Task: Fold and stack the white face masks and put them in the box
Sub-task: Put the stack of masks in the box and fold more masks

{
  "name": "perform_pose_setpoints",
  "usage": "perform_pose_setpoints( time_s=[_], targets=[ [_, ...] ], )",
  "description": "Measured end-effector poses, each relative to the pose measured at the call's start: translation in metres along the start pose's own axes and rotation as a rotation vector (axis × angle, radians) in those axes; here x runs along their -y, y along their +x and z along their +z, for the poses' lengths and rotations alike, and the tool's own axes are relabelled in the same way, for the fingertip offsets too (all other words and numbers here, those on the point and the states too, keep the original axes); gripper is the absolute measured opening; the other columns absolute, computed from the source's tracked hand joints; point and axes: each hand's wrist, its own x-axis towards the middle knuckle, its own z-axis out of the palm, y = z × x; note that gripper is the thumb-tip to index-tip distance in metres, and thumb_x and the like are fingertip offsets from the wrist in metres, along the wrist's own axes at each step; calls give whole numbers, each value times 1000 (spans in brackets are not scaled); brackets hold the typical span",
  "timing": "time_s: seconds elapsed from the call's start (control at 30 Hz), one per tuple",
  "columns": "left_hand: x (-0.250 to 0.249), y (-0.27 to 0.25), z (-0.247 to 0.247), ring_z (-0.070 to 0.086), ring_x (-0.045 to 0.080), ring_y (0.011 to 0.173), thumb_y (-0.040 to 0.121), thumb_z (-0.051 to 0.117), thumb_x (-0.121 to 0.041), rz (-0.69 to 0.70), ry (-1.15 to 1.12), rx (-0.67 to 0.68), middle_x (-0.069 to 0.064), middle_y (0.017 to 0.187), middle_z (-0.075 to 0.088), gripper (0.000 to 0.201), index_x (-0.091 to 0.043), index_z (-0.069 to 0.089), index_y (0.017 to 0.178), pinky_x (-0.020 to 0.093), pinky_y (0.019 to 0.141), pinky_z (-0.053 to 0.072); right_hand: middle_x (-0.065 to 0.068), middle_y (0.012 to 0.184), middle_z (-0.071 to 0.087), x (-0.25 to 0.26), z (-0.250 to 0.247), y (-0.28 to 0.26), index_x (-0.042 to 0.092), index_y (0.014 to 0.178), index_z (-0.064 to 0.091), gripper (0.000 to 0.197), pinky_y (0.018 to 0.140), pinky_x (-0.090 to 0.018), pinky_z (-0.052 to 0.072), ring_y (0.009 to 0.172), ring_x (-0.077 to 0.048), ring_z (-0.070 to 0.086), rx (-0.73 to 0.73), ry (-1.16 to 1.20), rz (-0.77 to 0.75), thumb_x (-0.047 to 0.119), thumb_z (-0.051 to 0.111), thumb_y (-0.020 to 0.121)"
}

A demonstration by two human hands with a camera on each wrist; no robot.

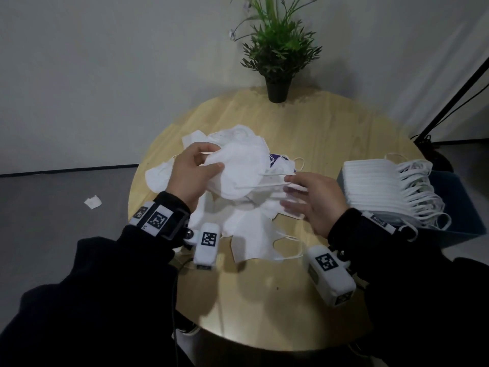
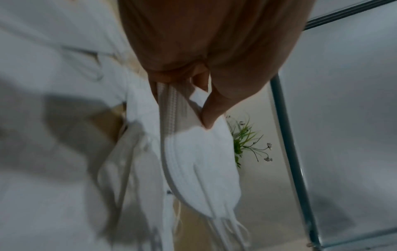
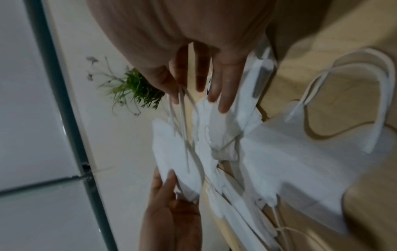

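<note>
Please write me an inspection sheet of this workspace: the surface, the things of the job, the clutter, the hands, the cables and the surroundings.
Surface: round wooden table, light wood.
Job's things: loose white masks piled at the table's centre; stack of folded masks in the blue box at the right edge.
Clutter: potted plant at the far edge; white scrap on the floor.
Hands: left hand pinches a held mask; right hand has straight fingers at its ear loops, grip unclear.
Cables: black cables by the stand at right.
Surroundings: grey wall, grey floor.
</note>
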Motion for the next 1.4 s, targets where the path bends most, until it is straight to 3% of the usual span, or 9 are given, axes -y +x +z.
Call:
perform_pose_setpoints(
  time_s=[0.2,0.33,0.47,0.67,0.73,0.83,1.1,1.23,1.4],
  targets=[
    [-3,-5,-5,65,25,75,90,66,6,-103,130,147,7,88,65,30,-22,63,99,33,60,52,-15,112,69,-6,8,-3,3,107,66,18,85,-37,60,95,-23,72,50,35,-33,15,64,93],
    [-5,-6,-2,68,21,76,91,64,4,-278,25,172,7,91,77,19,-6,79,85,28,55,55,15,149,48,-7,3,-7,41,147,41,95,110,-32,43,134,-6,48,68,-577,-433,57,89,67],
    [-12,-8,1,65,19,76,74,82,-9,-440,-117,238,14,100,71,39,7,75,109,23,59,59,14,154,43,-18,6,-14,41,150,39,105,115,-40,37,140,-11,39,335,-1089,-633,66,88,61],
    [-19,-17,2,73,18,88,81,77,-25,-397,-191,422,8,100,75,39,-3,73,113,26,68,64,13,80,67,-27,7,-5,28,90,65,12,68,-29,46,71,-8,62,117,-816,-470,20,74,86],
    [-17,-17,0,71,14,81,83,82,-20,-206,140,396,2,95,77,25,-13,76,106,25,58,56,5,63,56,-23,6,-2,11,68,58,24,63,-29,43,57,-14,53,146,-591,-322,0,68,86],
    [-9,-13,-6,63,17,66,81,86,-34,80,623,261,8,84,75,29,-11,75,93,30,62,46,-13,65,55,-17,11,-8,-3,70,57,19,58,-33,44,55,-22,58,247,-445,-166,-5,61,88],
    [-18,-9,-22,49,10,49,92,78,-18,-35,697,418,-6,53,54,19,-7,68,81,18,51,40,-10,54,52,0,13,-6,7,78,55,18,61,-35,53,57,-29,57,115,114,117,6,47,95],
    [-17,-7,-26,49,12,55,95,73,-12,-66,491,436,-1,71,66,12,-9,76,106,21,55,42,-1,52,27,-3,14,-9,14,64,64,31,44,-24,31,47,-17,26,165,-148,-22,6,61,94],
    [-17,-7,-26,43,11,54,97,70,-11,-84,370,441,-5,70,63,15,-12,78,110,20,53,36,-1,57,49,-10,8,-6,12,83,63,24,43,-22,28,43,-12,35,252,-380,-71,12,87,80]
  ],
)
